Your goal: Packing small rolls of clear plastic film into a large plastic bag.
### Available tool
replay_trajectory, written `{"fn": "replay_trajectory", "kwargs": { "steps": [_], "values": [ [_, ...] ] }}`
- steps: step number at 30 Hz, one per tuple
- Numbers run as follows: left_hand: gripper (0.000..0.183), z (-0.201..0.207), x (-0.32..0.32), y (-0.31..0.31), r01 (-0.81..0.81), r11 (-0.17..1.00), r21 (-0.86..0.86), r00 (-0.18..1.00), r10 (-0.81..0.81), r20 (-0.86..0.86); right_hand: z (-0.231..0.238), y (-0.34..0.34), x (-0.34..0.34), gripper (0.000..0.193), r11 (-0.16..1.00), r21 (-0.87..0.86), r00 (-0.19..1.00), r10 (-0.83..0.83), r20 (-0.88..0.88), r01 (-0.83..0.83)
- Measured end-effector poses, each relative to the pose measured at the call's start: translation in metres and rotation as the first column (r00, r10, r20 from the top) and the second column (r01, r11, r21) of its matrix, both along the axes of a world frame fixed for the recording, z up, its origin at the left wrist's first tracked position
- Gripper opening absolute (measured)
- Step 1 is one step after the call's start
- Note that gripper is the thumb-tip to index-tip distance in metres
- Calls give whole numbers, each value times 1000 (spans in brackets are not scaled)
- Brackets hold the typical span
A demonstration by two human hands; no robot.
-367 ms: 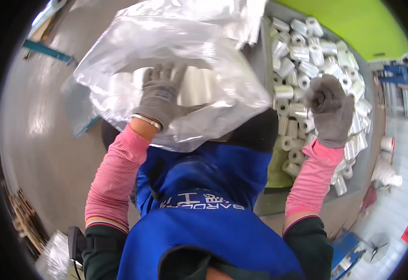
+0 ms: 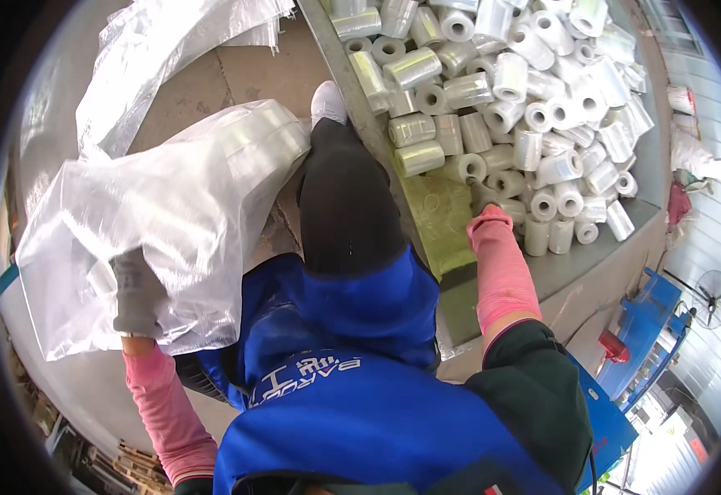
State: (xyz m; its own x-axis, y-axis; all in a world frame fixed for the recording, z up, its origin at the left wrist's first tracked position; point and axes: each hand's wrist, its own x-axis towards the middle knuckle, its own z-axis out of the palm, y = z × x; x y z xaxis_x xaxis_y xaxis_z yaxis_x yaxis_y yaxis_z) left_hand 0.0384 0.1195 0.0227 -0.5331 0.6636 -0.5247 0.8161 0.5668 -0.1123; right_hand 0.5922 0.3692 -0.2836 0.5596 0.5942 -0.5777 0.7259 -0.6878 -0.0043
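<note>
My left hand (image 2: 139, 293), in a grey glove, is at the mouth of a large clear plastic bag (image 2: 179, 214). A white roll (image 2: 101, 279) shows beside its fingers, which are blurred and partly hidden, so their grip is unclear. More wrapped rolls (image 2: 265, 136) lie inside the far end of the bag. My right hand (image 2: 484, 196), gloved too, reaches down at the near edge of a heap of film-wrapped white rolls (image 2: 533, 124) with hollow cores. Rolls and my sleeve cover most of it, and its fingers cannot be made out.
The rolls fill a grey-walled bin (image 2: 352, 99) on my right, with a yellow-green sheet (image 2: 439, 219) in its near part. More clear plastic bags (image 2: 162, 49) lie at the far left. My knee (image 2: 348, 206) is between bag and bin. A fan (image 2: 713, 295) stands far right.
The view has turned toward the bin. My right hand has gone from above the rolls down to the heap. My left hand has shifted from over the bagged rolls to the bag's mouth.
</note>
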Motion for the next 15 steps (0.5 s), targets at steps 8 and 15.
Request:
{"fn": "replay_trajectory", "kwargs": {
  "steps": [8, 15],
  "values": [
    [69, -51, -62, -102, -563, 779, 276, 767, 369, 525, 48, 30, -65, 60, 944, 84, 911, -280, -302, 318],
    [55, 19, 14, 28, -131, 990, -43, 987, 134, 92, 150, -40, -42, 51, 936, 137, 253, 54, -966, 323]
  ]
}}
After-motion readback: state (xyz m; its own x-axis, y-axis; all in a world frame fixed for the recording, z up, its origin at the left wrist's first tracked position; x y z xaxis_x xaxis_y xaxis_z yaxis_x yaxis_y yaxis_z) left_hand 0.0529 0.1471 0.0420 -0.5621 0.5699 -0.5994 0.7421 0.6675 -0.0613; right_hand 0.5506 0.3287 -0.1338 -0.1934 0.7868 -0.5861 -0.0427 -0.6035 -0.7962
